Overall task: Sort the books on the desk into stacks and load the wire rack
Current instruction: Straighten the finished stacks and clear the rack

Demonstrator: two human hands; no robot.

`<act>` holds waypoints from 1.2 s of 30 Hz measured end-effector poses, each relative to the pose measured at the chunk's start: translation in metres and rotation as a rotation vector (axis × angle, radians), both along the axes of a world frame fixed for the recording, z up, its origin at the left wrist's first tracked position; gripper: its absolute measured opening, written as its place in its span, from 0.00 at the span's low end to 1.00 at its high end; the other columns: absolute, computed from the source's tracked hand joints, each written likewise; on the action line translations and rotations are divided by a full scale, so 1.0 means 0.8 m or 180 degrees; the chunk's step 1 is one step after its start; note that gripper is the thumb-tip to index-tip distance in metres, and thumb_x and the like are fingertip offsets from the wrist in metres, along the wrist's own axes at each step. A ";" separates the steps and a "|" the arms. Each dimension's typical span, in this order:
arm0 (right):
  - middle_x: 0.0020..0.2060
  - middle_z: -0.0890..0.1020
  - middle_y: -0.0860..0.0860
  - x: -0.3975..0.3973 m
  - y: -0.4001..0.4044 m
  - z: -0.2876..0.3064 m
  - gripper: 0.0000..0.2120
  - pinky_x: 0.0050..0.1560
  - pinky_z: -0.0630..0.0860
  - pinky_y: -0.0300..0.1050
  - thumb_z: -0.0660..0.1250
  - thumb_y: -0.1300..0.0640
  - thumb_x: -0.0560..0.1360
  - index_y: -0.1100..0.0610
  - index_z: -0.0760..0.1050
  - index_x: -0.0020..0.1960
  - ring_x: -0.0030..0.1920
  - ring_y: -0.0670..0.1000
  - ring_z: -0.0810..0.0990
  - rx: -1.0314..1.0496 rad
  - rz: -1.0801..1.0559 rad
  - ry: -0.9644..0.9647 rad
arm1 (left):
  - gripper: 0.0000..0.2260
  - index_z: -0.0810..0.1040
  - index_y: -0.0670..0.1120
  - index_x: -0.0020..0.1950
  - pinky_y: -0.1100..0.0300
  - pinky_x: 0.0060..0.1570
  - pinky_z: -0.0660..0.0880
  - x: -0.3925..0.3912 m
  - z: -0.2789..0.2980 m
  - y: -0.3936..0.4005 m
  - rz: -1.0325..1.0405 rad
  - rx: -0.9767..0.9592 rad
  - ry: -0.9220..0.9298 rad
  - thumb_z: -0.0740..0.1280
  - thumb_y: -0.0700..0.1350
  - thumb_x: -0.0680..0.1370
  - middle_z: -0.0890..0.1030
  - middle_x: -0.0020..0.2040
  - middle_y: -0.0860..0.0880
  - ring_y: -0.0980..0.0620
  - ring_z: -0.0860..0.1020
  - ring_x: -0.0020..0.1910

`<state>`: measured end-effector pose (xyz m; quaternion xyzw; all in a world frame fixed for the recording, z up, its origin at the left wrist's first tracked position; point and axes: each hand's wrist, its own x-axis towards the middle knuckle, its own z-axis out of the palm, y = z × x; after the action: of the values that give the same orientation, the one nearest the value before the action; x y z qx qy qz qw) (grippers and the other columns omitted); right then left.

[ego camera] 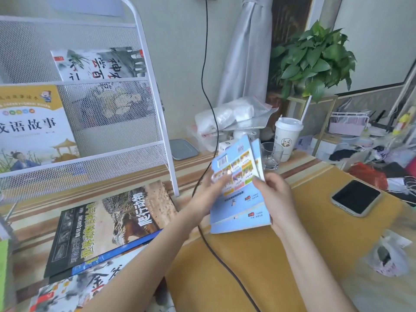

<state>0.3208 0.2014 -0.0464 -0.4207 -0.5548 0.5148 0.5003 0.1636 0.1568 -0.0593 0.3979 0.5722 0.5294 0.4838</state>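
Centre frame, both the left hand (211,188) and right hand (273,194) pinch thin blue booklets (238,190): light, floppy, slippery; best gripped near the spines.

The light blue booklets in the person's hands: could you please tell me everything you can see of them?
The light blue booklets are thin, glossy paperbacks, several fanned together; exactly how many is unclear. The top cover carries a grid of small colourful pictures, with small red marks lower down. They are lifted above the desk, tilted with their far ends raised. The left hand pinches their left edge, thumb on the cover, and the right hand grips their right edge. A black cable passes behind them.
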 end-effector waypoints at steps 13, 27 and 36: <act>0.44 0.83 0.57 0.036 -0.001 0.034 0.07 0.36 0.77 0.50 0.62 0.52 0.79 0.55 0.75 0.47 0.40 0.57 0.83 0.0202 -0.0638 0.0260 | 0.12 0.73 0.41 0.60 0.34 0.54 0.75 -0.036 -0.018 0.008 0.0924 0.0451 -0.1464 0.68 0.41 0.77 0.83 0.53 0.41 0.39 0.82 0.52; 0.48 0.84 0.43 0.019 -0.001 0.026 0.07 0.42 0.78 0.36 0.68 0.55 0.75 0.45 0.77 0.52 0.46 0.42 0.83 0.0322 0.0459 -0.0128 | 0.15 0.78 0.40 0.59 0.48 0.49 0.80 -0.016 -0.009 -0.001 -0.0184 0.0769 -0.1161 0.69 0.41 0.73 0.83 0.54 0.39 0.43 0.83 0.48; 0.68 0.67 0.40 0.028 0.003 0.016 0.21 0.43 0.75 0.27 0.63 0.76 0.70 0.57 0.80 0.26 0.49 0.27 0.76 0.0618 0.0686 0.0566 | 0.12 0.78 0.50 0.59 0.63 0.35 0.79 -0.005 0.034 -0.018 -0.0177 0.0833 -0.1554 0.58 0.42 0.81 0.85 0.38 0.58 0.61 0.83 0.37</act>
<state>0.3435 0.2038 -0.0339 -0.2612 -0.5974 0.5445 0.5276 0.1597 0.1420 -0.0322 0.3332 0.3543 0.6655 0.5661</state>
